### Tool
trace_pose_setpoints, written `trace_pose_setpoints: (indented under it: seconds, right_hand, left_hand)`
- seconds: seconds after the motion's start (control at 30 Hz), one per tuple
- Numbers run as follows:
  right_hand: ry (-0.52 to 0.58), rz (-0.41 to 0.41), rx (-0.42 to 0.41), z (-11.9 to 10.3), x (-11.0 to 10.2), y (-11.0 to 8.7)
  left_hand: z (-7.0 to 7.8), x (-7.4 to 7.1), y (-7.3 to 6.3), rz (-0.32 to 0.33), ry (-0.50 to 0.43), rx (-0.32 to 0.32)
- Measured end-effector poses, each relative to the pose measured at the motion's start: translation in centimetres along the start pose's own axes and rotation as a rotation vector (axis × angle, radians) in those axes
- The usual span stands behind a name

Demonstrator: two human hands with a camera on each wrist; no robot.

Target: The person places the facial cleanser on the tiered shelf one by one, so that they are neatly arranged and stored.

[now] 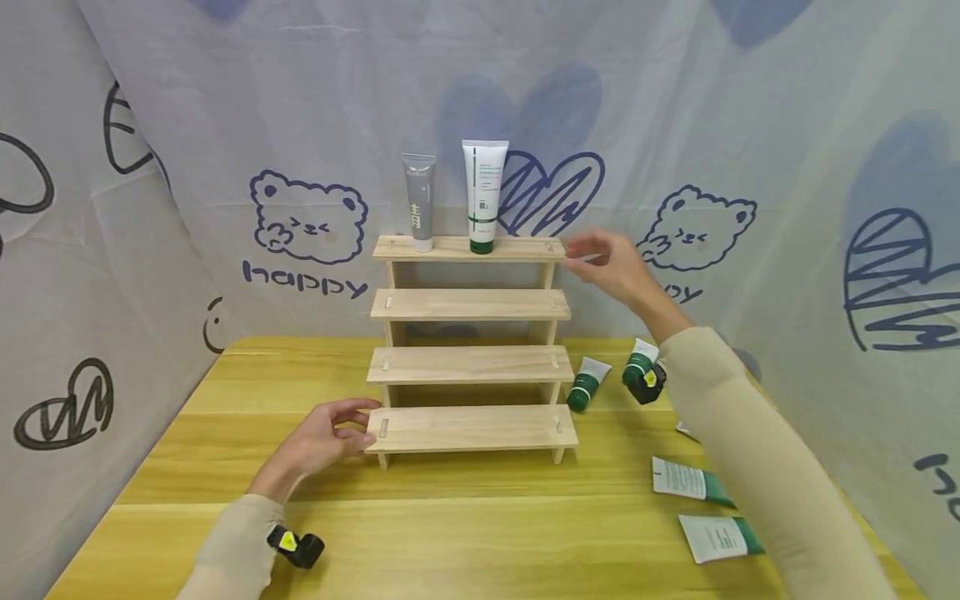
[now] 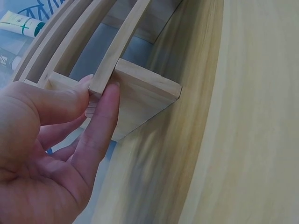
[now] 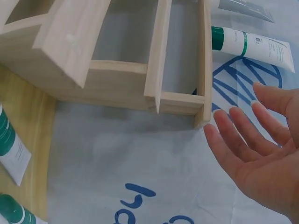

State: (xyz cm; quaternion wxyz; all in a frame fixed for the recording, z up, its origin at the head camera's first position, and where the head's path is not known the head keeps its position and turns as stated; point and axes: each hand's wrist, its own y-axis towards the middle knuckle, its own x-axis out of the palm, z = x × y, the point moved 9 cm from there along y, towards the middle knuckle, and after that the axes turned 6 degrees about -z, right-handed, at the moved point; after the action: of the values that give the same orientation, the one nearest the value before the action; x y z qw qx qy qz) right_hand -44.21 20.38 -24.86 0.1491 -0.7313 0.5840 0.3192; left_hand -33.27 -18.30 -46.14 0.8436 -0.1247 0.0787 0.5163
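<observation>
A four-step wooden display rack (image 1: pixel 471 364) stands on the table, with a grey tube (image 1: pixel 420 204) and a white tube with a green cap (image 1: pixel 483 192) upright on its top step. At the left end of the lowest step, my left hand (image 1: pixel 327 437) pinches the board's corner; in the left wrist view the thumb lies above the board end (image 2: pixel 105 79) and a finger beneath. My right hand (image 1: pixel 611 265) is beside the right end of the top step, holding nothing. In the right wrist view its fingers (image 3: pixel 247 140) are spread and relaxed, fingertips close to the step's end.
Right of the rack lie two small green-and-white tubes, one near tube (image 1: pixel 588 383) and one farther tube (image 1: pixel 641 360). Two larger tubes, an upper tube (image 1: pixel 686 481) and a lower tube (image 1: pixel 720 537), lie partly behind the right sleeve. A printed cloth (image 1: pixel 315 100) hangs behind the table.
</observation>
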Motion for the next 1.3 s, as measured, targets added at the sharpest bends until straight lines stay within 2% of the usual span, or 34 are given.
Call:
trace_pose_setpoints:
  seconds: [0.37,0.83,1.13,1.3]
  right_hand:
    - [-0.021,0.015,0.059,2.3,-1.0,-1.8]
    - [-0.084,-0.021,0.157,5.8,-2.0,-3.9]
    - [-0.098,-0.067,0.146,7.1,-1.7,-4.4]
    - [-0.122,-0.085,0.175,7.9,-1.5,-4.8]
  left_hand:
    - [-0.1,0.0,0.0,-0.002,-0.004,0.006]
    - [-0.1,-0.1,0.1,-0.013,0.007,0.006]
    - [0.0,0.0,0.1,-0.022,0.020,0.020]
    - [0.1,-0.1,0.0,-0.020,0.020,0.017]
